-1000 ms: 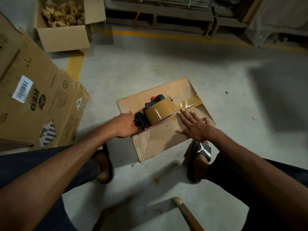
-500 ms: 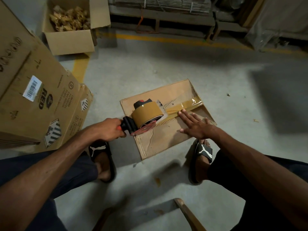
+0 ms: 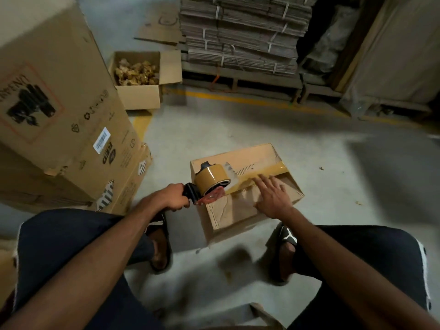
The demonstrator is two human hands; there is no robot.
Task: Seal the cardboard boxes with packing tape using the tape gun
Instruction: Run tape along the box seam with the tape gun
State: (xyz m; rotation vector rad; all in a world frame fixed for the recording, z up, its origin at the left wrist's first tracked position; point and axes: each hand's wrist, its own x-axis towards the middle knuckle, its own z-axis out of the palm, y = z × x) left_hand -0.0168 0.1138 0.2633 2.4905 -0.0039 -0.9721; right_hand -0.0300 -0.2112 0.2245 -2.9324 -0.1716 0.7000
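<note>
Your left hand (image 3: 175,197) is closed around the black handle of the tape gun (image 3: 209,184), which sits at the near-left edge of the small cardboard box (image 3: 240,206) on the floor between your feet. Your right hand (image 3: 272,198) lies open and flat on the box top, fingers spread beside the strip of brown tape (image 3: 266,173).

The main risk here is the finish of the strip. The gun looks to have reached the end of the box top, so if you tear off without carrying the tape down over the side, the end will probably lift and the seam open. If you tilt the gun too little, the blade may not bite, and the tape may stretch or wrinkle instead of cutting. The box appears light, so a hard pull toward you could drag it if your right hand eases up. Keep those fingers off the tape's path and away from the blade.

The box is low, plain brown and creased on its near flap. The tape runs from the far-right edge along the middle seam toward the gun, glossy, with a wrinkled patch at the far end. The roll is still thick.
</note>
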